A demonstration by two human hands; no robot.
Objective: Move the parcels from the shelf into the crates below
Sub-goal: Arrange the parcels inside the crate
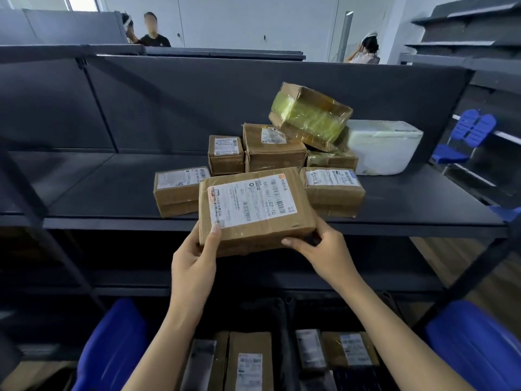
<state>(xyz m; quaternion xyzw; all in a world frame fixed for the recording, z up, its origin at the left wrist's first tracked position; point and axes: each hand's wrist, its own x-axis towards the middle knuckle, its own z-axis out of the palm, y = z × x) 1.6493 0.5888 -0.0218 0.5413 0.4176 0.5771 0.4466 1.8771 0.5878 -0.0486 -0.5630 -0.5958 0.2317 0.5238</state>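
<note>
head view: i hold one parcel [262, 235] at the front edge of the shelf [112, 190], its near side out past the lip. my left hand [194, 258] grips the near left corner, thumb up on the label [251, 201]. my right hand [324, 249] pinches the near right corner, thumb along the front face. its long axis runs left to right between the hands, so neither is nearer. the crates [112, 348] lie below and toward me, with boxes [248, 359] lying in them. my guess: draw it back, then lower it level. other parcels [273, 148] sit behind it.
</note>
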